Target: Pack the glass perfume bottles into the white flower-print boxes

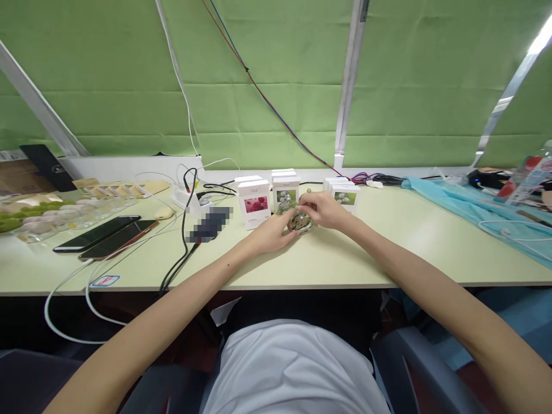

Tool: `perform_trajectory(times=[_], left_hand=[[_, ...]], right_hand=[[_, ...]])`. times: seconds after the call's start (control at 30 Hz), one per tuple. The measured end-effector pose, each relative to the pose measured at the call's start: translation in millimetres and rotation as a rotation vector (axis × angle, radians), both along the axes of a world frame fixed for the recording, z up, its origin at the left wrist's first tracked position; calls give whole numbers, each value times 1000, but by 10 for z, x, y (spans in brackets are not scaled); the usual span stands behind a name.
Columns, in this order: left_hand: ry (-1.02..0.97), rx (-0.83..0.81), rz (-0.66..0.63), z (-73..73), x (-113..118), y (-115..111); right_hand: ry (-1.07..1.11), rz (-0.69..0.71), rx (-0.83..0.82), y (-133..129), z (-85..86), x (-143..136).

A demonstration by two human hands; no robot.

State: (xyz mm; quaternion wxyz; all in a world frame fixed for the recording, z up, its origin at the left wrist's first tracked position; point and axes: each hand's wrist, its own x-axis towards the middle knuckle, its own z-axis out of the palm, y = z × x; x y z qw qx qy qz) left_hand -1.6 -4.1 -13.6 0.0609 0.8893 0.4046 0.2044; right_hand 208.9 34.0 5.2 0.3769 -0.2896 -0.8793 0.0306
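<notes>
At the middle of the table, my left hand (276,233) is closed round the side of a small clear glass jar (304,224) with brownish-green bits inside. My right hand (321,209) is over the jar's upper part with its fingers bent together; whatever lies between those fingertips is hidden. Just behind the hands stand white boxes: one with a red flower picture (255,210), one with a white flower picture (286,183), and a group at the right (344,195). A small gold-coloured knob (309,191) shows behind my right hand.
Two phones (103,233) and white cables lie to the left, near a power strip (190,201) and black cables (185,230). Clear packs of green and pale items (47,215) stand at far left. Blue cloth (466,207) and a plastic bottle (535,172) are at right.
</notes>
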Motion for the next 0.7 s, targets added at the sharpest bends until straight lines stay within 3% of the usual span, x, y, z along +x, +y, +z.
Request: perform_trajectory(times=[0.7], left_hand=[[4, 1, 2, 18, 2, -21]], right_hand=[[-5, -12, 0, -30, 6, -12]])
